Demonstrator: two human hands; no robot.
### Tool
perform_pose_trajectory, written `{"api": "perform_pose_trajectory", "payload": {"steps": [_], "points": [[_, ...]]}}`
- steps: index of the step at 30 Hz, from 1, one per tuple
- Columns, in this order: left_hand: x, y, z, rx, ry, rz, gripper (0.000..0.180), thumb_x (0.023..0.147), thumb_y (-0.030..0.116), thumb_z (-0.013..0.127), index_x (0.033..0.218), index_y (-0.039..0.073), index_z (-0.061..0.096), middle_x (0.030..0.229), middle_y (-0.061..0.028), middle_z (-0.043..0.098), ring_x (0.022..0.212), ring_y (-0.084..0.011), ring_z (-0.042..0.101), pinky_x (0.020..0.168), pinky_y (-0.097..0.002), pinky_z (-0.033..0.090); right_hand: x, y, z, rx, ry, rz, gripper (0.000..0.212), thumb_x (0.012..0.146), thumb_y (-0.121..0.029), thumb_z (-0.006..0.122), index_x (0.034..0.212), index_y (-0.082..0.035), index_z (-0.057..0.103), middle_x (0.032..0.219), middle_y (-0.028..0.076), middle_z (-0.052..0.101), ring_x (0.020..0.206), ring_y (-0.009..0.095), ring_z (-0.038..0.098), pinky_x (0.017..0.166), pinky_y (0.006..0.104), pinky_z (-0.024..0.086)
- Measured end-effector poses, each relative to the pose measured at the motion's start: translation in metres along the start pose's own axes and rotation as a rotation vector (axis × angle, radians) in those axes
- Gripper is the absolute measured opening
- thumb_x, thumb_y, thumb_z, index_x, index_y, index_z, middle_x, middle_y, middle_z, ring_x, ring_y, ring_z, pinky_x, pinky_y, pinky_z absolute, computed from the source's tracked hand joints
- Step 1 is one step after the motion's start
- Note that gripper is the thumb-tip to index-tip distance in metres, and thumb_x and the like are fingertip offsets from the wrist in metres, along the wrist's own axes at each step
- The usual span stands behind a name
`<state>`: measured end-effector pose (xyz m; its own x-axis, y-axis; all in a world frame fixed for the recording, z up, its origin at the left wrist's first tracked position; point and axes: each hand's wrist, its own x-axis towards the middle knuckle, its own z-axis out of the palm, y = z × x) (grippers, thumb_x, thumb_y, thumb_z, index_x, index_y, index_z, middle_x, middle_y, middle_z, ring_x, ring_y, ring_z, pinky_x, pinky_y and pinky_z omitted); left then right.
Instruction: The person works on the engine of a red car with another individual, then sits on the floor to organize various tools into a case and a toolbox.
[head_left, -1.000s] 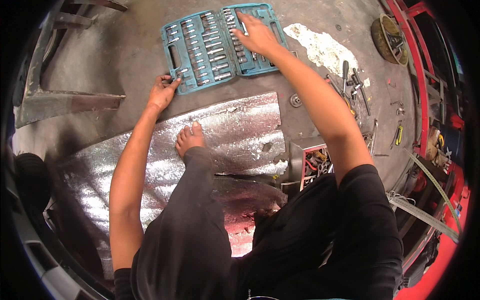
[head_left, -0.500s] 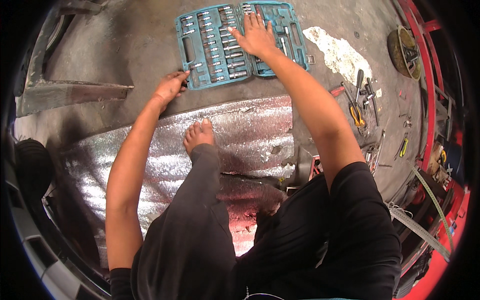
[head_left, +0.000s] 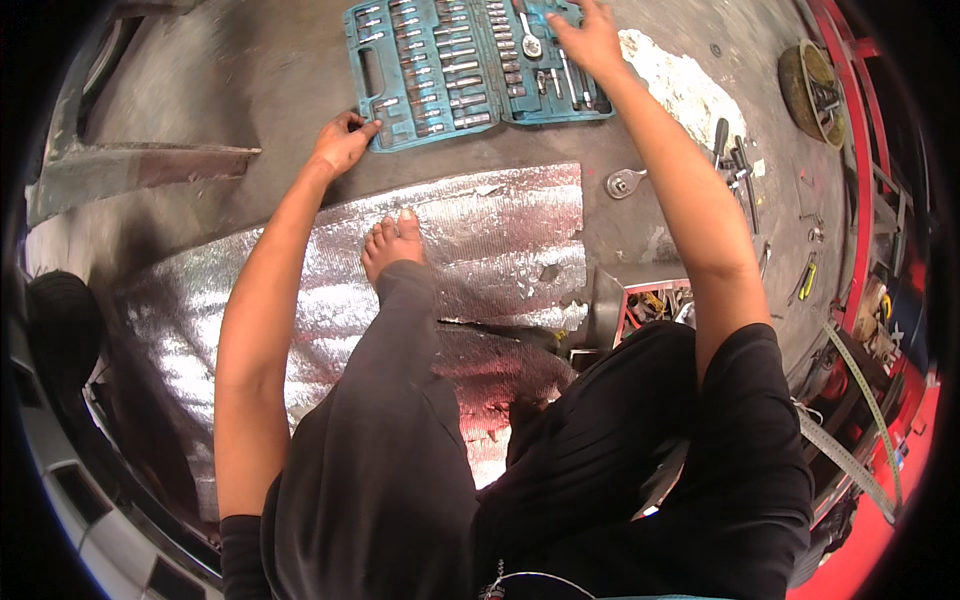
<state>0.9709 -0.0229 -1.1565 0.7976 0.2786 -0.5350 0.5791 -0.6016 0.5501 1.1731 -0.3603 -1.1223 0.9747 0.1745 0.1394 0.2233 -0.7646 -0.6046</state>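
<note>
Ratchet [head_left: 532, 44] in case [head_left: 560, 116]: left of right hand [head_left: 588, 40] (nearer, digits apart), handle pointing away. Left hand [head_left: 342, 143]: grip unclear.

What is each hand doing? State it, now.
Left hand: fingers curled at the blue case's near-left corner; grip unclear.
Right hand: open at the case's right edge, nothing visibly held.

Pretty clearly a workshop, garage-style tbh. There's a blue plastic case [head_left: 440, 137] packed with shiny silver metal sockets [head_left: 462, 68] lying open on a stained grey concrete floor [head_left: 270, 60], plus a round-headed steel ratchet [head_left: 620, 184] and a black-handled screwdriver [head_left: 721, 135] just lying around. Also a grey metal box [head_left: 606, 300] full of jumbled tools [head_left: 655, 305] and a red metal frame [head_left: 873, 190] along the right side.
</note>
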Motion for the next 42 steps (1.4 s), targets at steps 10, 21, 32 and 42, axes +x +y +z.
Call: {"api": "perform_pose_trajectory", "payload": {"steps": [10,21,32,42], "points": [[-0.041,0.025,0.002,-0.428,0.015,-0.012,0.040,0.085,0.031,0.076,0.102,0.001,0.057,0.090,-0.0074,0.065,0.081,-0.0123,0.058,0.074,-0.0280,0.048,-0.054,0.029,-0.010,0.130,0.077,-0.240,0.032,0.083,-0.028,0.069,0.108,-0.007,0.069,0.112,0.017,0.065,0.109,0.034,0.061,0.093,0.0400,0.048],[-0.073,0.054,0.003,-0.647,0.082,0.007,0.055,0.084,0.027,0.078,0.121,0.002,0.047,0.103,-0.0097,0.064,0.092,-0.0163,0.059,0.083,-0.0326,0.048,-0.170,-0.102,0.021,0.027,-0.345,-0.506,0.091,0.074,-0.050,0.075,0.142,-0.001,0.040,0.144,0.033,0.036,0.134,0.046,0.037,0.110,0.0499,0.034],[-0.084,0.071,0.035,-0.582,0.021,0.029,0.076,0.090,0.022,0.073,0.146,-0.007,0.031,0.105,-0.0104,0.067,0.091,-0.0158,0.062,0.085,-0.0326,0.051,-0.179,-0.061,0.019,-0.201,-0.176,-0.575,0.058,0.082,-0.025,0.065,0.135,-0.005,0.049,0.138,0.025,0.046,0.128,0.039,0.047,0.102,0.0492,0.040],[-0.027,0.185,0.054,-0.437,-0.348,0.048,0.092,0.087,0.073,0.050,0.149,0.007,0.034,0.148,-0.0190,0.039,0.125,-0.0318,0.047,0.095,-0.0351,0.044,-0.116,0.001,0.022,-0.438,-0.091,-0.344,0.048,0.095,-0.019,0.045,0.141,-0.007,0.045,0.144,0.021,0.045,0.132,0.043,0.045,0.106,0.0578,0.037]]}}
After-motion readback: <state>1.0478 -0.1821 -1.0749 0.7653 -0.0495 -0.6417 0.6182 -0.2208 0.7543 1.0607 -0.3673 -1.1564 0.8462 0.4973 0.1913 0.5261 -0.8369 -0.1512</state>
